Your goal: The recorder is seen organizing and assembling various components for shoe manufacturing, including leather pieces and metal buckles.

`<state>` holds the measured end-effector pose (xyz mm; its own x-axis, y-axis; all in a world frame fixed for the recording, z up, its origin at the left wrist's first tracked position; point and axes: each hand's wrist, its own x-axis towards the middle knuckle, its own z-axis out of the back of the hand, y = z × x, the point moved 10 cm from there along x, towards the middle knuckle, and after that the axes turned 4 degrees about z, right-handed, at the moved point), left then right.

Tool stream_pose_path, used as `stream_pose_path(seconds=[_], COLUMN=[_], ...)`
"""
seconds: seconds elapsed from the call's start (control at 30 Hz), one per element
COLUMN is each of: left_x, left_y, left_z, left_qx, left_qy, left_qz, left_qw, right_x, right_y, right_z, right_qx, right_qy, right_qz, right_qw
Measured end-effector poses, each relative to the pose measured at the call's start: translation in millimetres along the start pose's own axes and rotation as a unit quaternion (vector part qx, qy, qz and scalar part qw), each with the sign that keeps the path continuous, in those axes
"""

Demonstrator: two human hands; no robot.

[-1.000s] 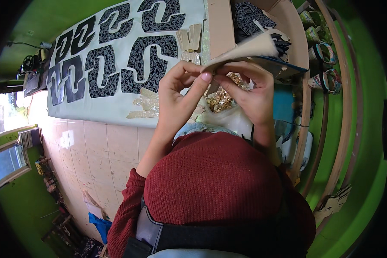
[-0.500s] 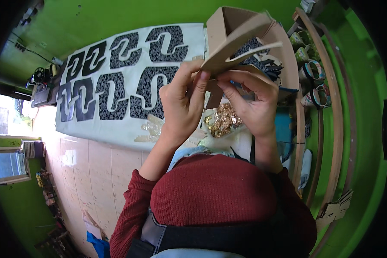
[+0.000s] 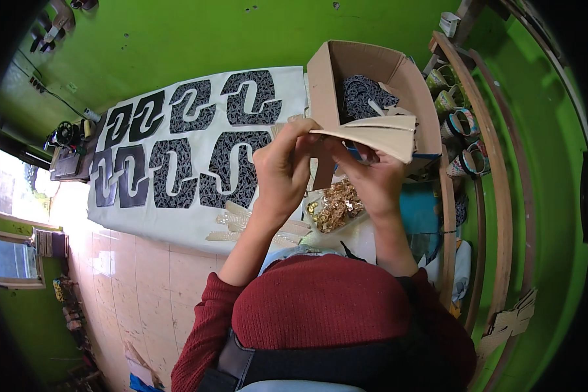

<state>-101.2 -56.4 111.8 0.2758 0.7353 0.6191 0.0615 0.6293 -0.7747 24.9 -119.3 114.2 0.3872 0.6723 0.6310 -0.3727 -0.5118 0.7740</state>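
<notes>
My left hand (image 3: 282, 166) and my right hand (image 3: 372, 183) are raised over the near right part of the table. Between them they pinch a flat, stiff beige piece (image 3: 372, 138) with a slit along it. My left thumb and fingers grip its narrow left end, while my right fingers close on it from below, partly hidden by it. Below my hands sits a clear tray of gold-coloured metal fittings (image 3: 338, 208). Several pale glittery strips (image 3: 232, 227) lie by my left forearm.
On the white-covered table (image 3: 206, 228), several dark patterned cut-outs (image 3: 170, 173) with curved slots lie in two rows. A cardboard box (image 3: 320, 78) behind my hands holds dark patterned pieces (image 3: 367, 98). A wooden rack (image 3: 496, 196) with colourful looped items (image 3: 464, 122) stands at right.
The beige piece has swung from pointing up and away to lying flatter, toward the right. My hands stay gripped on it. The whole view has shifted, so the table appears lower.
</notes>
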Motion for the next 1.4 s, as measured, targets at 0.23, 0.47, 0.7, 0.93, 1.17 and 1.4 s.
stream_pose_path(seconds=[0.23,0.47,0.7,0.93,1.17,1.4], left_x=[-9,-5,-1,-2,-6,-18], left_y=[24,34,45,69,60,62], left_z=[-3,-15,-9,-2,-8,-26], left_qx=[-0.068,-0.166,-0.234,-0.059,-0.196,-0.221], left_qy=[-0.003,0.069,0.05,0.078,0.07,0.192], left_qz=[0.049,0.157,0.192,0.197,0.225,0.268], left_qw=[0.996,0.971,0.952,0.975,0.952,0.918], right_x=[-6,-2,12,10,7,10], right_y=[-25,-31,9,11,17,25], right_z=[5,3,-17,-26,-16,-13], right_qx=[0.099,0.023,-0.134,-0.114,-0.144,-0.168], right_qy=[-0.042,-0.023,0.103,0.163,0.128,0.145], right_qz=[-0.096,-0.052,0.089,0.143,0.158,0.14], right_qw=[0.99,0.998,0.982,0.97,0.968,0.965])
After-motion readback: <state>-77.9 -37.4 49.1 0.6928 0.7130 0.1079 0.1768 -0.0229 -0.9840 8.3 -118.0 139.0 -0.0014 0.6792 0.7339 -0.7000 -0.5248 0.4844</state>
